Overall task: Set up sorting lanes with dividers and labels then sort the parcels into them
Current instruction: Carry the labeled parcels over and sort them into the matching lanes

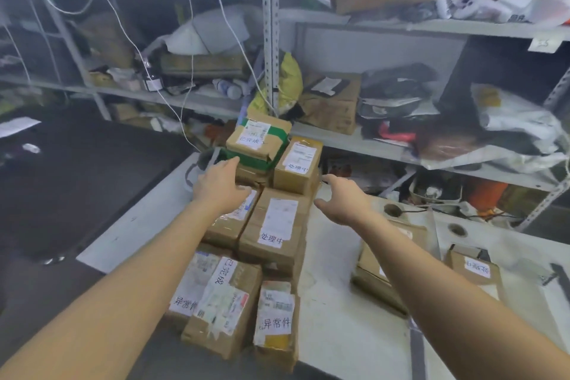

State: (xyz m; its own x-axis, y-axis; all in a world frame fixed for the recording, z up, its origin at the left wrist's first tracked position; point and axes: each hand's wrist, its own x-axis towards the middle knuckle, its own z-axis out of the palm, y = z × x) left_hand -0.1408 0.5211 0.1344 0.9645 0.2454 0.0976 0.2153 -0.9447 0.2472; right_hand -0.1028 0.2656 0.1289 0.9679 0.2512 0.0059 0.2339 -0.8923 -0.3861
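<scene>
— Parcels: where are they?

— Cardboard parcels sit in two rows on the white table, running from near to far. The far-left one is a green-taped box.

— And your hands?

— My left hand is spread, fingers reaching toward that box. My right hand hovers open, just right of the rows, holding nothing.

— Behind them?

— Cluttered metal shelves.
</scene>
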